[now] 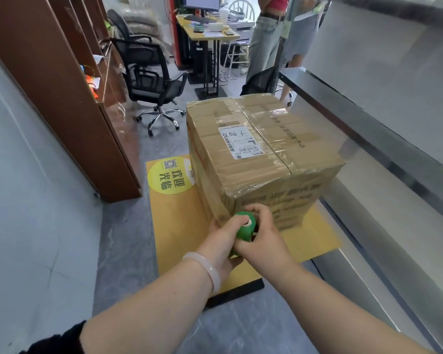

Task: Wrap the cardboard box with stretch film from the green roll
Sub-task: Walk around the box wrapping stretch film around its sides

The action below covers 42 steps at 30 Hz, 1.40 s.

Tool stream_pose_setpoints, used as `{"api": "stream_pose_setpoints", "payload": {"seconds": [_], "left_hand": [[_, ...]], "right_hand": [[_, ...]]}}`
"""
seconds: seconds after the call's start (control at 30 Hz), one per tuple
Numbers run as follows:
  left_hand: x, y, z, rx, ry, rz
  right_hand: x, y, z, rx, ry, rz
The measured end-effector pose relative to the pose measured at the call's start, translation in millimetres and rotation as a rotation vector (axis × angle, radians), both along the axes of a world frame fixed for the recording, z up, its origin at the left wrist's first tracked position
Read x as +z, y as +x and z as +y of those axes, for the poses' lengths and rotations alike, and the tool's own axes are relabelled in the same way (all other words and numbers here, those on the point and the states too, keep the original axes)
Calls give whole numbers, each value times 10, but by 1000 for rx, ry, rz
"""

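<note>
Both my hands are closed on the green roll (243, 226), just below the middle of the frame; my left hand (221, 241) grips it from the left with the thumb lying over its top, and my right hand (262, 236) curls round it from the right, fingers wrapped over the far side; a pale bracelet (210, 269) sits on my left wrist. The roll stands roughly upright, its open core end facing up, right against the near corner of the cardboard box (261, 154); whether film is already stretched from it onto the box I cannot tell.

The box fills the centre of the frame; shiny clear bands cross its top and its near edge, and a white shipping label (242, 141) is stuck on the top face, left of the middle seam. It rests on a yellow mat (179, 226) on the grey floor, with a round yellow sticker (168, 177) showing on the mat just left of the box.

In the upper left stands a brown cabinet (62, 85); beside it, toward the top centre, a black office chair (151, 80) and a desk (207, 31); a person (266, 39) stands at the top, right of the desk; a grey metal counter (368, 123) runs down the right side.
</note>
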<state>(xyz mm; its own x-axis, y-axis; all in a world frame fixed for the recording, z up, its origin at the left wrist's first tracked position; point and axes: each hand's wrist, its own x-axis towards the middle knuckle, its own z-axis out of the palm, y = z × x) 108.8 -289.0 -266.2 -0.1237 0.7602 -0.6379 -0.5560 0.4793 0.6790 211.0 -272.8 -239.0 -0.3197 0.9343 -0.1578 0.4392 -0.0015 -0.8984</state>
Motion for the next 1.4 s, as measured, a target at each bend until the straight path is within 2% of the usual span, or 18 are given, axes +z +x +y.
{"api": "stream_pose_setpoints", "payload": {"seconds": [0.3,0.53,0.63,0.73,0.87,0.93,1.07,1.23,1.4], "left_hand": [[-87,901,329,425,84,-87],[-3,1179,514,481,97,-106],[8,1279,618,521,85,-82],[22,1406,717,596,76,-71],[79,1599,903,627,32,-69],[79,1668,1028,694,26,-42],[44,1907,1289,917,93,-108],[74,2263,1480,1064,105,-91],[122,2505,1588,1053,72,-59]], "right_hand": [[72,665,661,272,12,-61],[102,975,1061,500,3,-55],[65,1088,1226,522,-39,-75],[37,1166,1340,496,67,-80],[24,1270,1573,587,194,-83],[25,1301,1737,664,228,-98],[24,1462,2053,863,128,-132],[-9,1731,2317,1046,262,-170],[-48,1923,2483,1011,277,-123]]}}
